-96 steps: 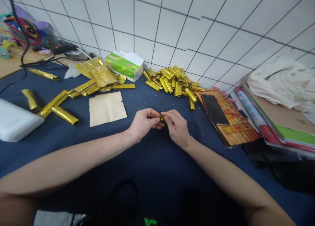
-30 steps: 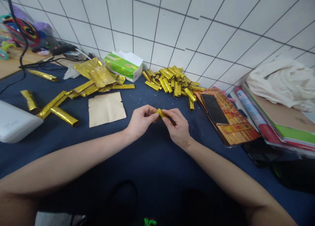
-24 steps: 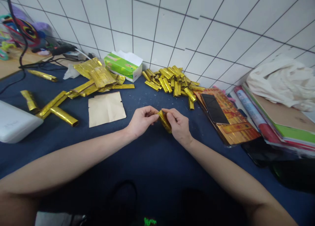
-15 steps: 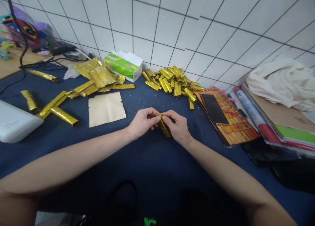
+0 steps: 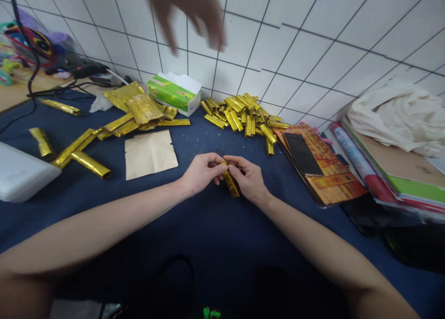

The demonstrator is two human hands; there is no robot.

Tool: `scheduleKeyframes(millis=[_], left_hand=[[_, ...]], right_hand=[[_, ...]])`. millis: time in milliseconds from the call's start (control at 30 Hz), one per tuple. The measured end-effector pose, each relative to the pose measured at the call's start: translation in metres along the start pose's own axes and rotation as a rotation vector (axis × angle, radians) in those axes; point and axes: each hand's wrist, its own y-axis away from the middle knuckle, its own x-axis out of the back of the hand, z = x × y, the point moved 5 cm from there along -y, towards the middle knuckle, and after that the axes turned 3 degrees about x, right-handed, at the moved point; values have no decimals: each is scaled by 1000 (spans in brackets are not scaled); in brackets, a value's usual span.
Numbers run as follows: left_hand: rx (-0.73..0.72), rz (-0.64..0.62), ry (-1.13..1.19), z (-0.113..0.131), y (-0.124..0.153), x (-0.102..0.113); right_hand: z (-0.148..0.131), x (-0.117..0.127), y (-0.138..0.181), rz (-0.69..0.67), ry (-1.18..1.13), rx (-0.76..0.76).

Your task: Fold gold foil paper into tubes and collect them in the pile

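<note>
Thumb and fingertips of the left hand (image 5: pixel 201 173) pinch the upper end of a gold foil tube (image 5: pixel 232 183), which slants down between both hands over the blue table (image 5: pixel 208 235). Beyond it, the right hand (image 5: pixel 252 177) has thumb and forefinger closed on that same end, though from where I stand I can't quite see where they press. Since a second ago, another person's hand (image 5: pixel 193 8), blurred, has come in before the tiled wall (image 5: pixel 250 31); the tube, then mostly covered, now shows its length; the gold pile (image 5: pixel 245 112) hasn't shifted.
</note>
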Motion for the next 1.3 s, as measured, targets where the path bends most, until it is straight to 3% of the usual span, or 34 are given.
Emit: scheduleKeyframes(millis=[267, 533, 1133, 1300], left_hand=[[-56, -43, -153, -4, -2, 1], [-3, -43, -51, -7, -1, 0], [-42, -67, 57, -8, -2, 0], [-80, -2, 79, -7, -3, 4]], right_hand=[[0, -2, -1, -39, -41, 19], [3, 1, -1, -8, -92, -14], [4, -2, -3, -46, -106, -36], [9, -3, -3, -44, -197, -89]])
